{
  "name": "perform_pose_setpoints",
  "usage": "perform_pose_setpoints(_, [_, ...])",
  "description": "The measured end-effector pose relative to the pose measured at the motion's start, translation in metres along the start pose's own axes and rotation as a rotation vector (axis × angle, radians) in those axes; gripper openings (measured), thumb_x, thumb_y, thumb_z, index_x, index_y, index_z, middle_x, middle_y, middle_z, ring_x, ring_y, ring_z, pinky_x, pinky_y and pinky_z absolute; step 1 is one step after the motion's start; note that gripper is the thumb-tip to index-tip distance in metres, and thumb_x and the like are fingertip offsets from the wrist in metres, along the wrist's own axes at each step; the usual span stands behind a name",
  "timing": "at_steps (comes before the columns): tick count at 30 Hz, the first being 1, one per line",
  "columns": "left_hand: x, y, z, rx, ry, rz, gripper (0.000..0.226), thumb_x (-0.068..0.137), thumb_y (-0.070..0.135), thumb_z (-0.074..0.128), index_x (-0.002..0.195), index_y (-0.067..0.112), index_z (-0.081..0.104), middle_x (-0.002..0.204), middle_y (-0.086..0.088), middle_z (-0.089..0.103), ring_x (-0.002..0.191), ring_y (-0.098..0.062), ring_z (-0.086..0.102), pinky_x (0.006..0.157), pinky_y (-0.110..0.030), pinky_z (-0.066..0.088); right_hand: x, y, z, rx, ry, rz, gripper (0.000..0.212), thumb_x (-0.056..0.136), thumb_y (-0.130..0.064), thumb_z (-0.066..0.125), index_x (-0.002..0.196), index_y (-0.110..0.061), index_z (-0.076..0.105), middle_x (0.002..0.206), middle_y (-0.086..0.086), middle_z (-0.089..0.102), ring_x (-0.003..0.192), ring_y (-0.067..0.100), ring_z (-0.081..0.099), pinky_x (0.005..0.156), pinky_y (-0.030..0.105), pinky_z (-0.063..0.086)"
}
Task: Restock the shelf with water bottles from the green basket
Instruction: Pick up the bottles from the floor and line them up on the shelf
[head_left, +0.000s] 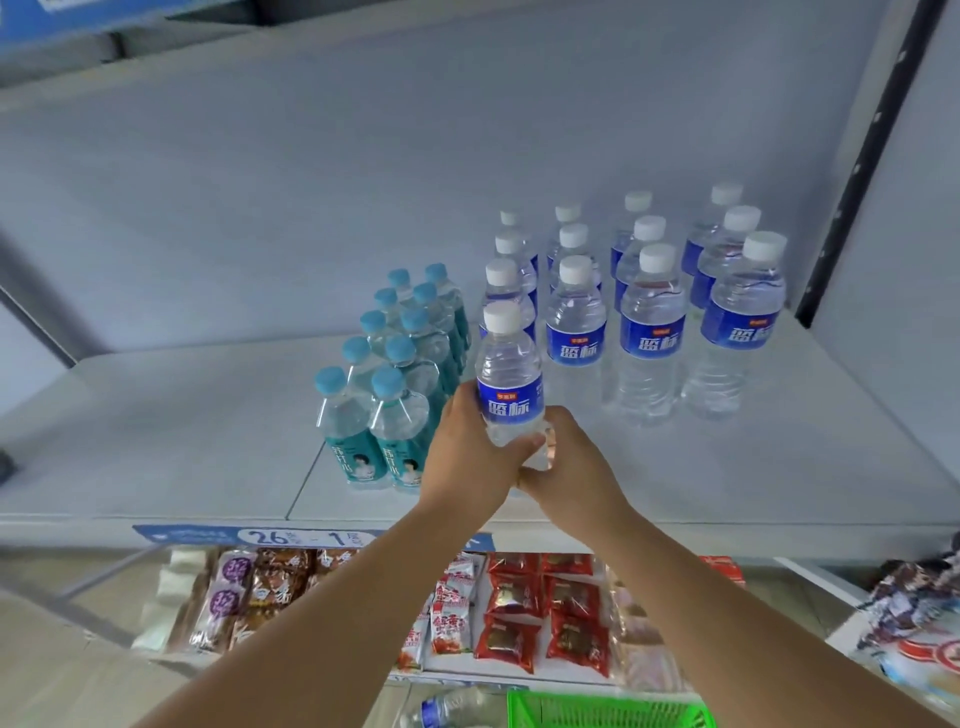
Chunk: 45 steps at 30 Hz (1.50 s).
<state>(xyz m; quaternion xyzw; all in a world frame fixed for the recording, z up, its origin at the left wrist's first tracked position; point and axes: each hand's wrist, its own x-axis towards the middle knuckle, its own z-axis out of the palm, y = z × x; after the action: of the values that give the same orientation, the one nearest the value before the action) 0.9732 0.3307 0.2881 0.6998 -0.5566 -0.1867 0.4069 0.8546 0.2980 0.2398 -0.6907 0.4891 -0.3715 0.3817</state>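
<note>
Plainly the person is on the placing step. Both hands carry one water bottle (509, 384) upright near the front of the shelf (156, 441). The left hand (467, 457) wraps its fingers round the bottle's lower half from nine o'clock, with the thumb lying across the front under the blue label. The right hand (576, 467) curls round the base from three o'clock. The hands hide the base, so whether it touches the shelf cannot be told.

At twelve o'clock of the held bottle stands the leftmost column of stocked blue-label bottles (649, 322), and the held one lines up with it. To do this well, the person should lower it straight down, just in front of that column's front bottle, with the label facing six o'clock like its neighbours.

The teal-capped bottles (374, 405) stand close at nine o'clock, right beside the left hand. That hand would therefore do better to loosen and draw back toward six o'clock than to swing sideways. A light grip seems wise (thin plastic probably dents and springs when let go). Freeing the right hand first would leave the left to steady the bottle.

At six o'clock, at the lower edge of the view, sits the green basket (608, 709). Another bottle (447, 709) lies on its nine o'clock side.
</note>
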Motion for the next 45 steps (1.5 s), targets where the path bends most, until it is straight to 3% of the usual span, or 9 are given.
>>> perform_pose_setpoints(8, [-0.002,-0.001,0.000,-0.044,-0.031,-0.071,0.079,0.077,0.036,0.085,0.142,0.029,0.039,0.133,0.013,0.058,0.112,-0.010,0.058,0.093,-0.027,0.049,-0.004,-0.004,0.002,-0.081,0.006,0.028,0.062,0.083,-0.040,0.080,0.133,-0.023,0.048,0.129,-0.006,0.062,0.111,0.010,0.060,0.097,0.025,0.049])
perform_pose_setpoints(14, [-0.027,-0.006,-0.006,0.043,-0.108,-0.170,0.089,0.081,0.047,0.077,0.150,0.026,0.026,0.136,0.006,0.053,0.120,-0.016,0.057,0.097,-0.035,0.052,-0.019,-0.005,0.004,-0.138,0.100,0.107,0.086,0.077,-0.034,0.085,0.145,-0.019,0.035,0.139,0.007,0.055,0.124,0.025,0.058,0.099,0.031,0.050])
perform_pose_setpoints(17, [-0.050,-0.016,-0.017,0.130,-0.125,-0.171,0.064,0.088,0.048,0.067,0.142,0.025,0.040,0.122,0.007,0.058,0.107,-0.014,0.060,0.090,-0.035,0.056,-0.046,0.000,0.014,-0.215,0.286,0.033,0.084,0.072,-0.042,0.087,0.139,-0.020,0.041,0.126,0.002,0.061,0.114,0.022,0.057,0.095,0.039,0.053])
perform_pose_setpoints(21, [-0.081,-0.046,-0.040,0.235,-0.226,-0.120,0.019,0.091,0.043,0.060,0.104,0.030,0.065,0.089,0.014,0.068,0.081,-0.007,0.065,0.077,-0.035,0.060,-0.084,0.010,0.036,-0.142,0.375,-0.140,0.044,0.084,-0.026,0.078,0.121,-0.017,0.056,0.099,-0.005,0.059,0.091,0.009,0.054,0.081,0.027,0.053])
perform_pose_setpoints(25, [-0.110,-0.105,-0.065,0.391,-0.359,-0.119,0.013,0.092,0.040,0.056,0.089,0.031,0.065,0.079,0.014,0.069,0.073,-0.005,0.066,0.070,-0.032,0.060,-0.122,0.016,0.056,-0.077,0.160,-0.144,0.011,0.093,-0.023,0.068,0.099,-0.026,0.059,0.081,-0.015,0.061,0.079,0.003,0.061,0.066,0.013,0.048])
perform_pose_setpoints(28, [-0.127,-0.158,-0.087,0.451,-0.443,-0.172,0.012,0.094,0.035,0.056,0.088,0.031,0.066,0.078,0.014,0.068,0.069,-0.004,0.065,0.061,-0.026,0.056,-0.142,0.022,0.082,-0.193,0.013,-0.078,0.005,0.094,-0.024,0.066,0.098,-0.025,0.063,0.083,-0.020,0.062,0.078,-0.005,0.060,0.064,0.009,0.044])
perform_pose_setpoints(30, [-0.136,-0.192,-0.102,0.463,-0.483,-0.206,0.010,0.093,0.033,0.057,0.093,0.031,0.066,0.083,0.013,0.069,0.073,-0.006,0.066,0.065,-0.031,0.060,-0.151,0.023,0.108,-0.285,-0.093,-0.048,0.006,0.096,-0.026,0.063,0.101,-0.023,0.064,0.086,-0.018,0.063,0.076,-0.007,0.059,0.063,0.010,0.044])
perform_pose_setpoints(35, [-0.156,-0.260,-0.144,0.480,-0.549,-0.224,0.013,0.094,0.031,0.055,0.097,0.029,0.067,0.090,0.009,0.070,0.077,-0.012,0.067,0.068,-0.035,0.061,-0.166,0.018,0.188,-0.408,-0.277,0.059,0.014,0.094,-0.032,0.061,0.106,-0.025,0.064,0.096,-0.011,0.068,0.083,0.008,0.065,0.073,0.038,0.059])
perform_pose_setpoints(45, [-0.180,-0.383,-0.166,0.526,-0.662,-0.325,0.015,0.092,0.036,0.056,0.099,0.031,0.068,0.104,0.008,0.071,0.092,-0.014,0.064,0.080,-0.032,0.057,-0.202,0.048,0.273,-0.432,-0.300,0.162,0.008,0.092,-0.022,0.062,0.098,-0.019,0.067,0.089,-0.007,0.068,0.080,0.012,0.064,0.067,0.031,0.053])
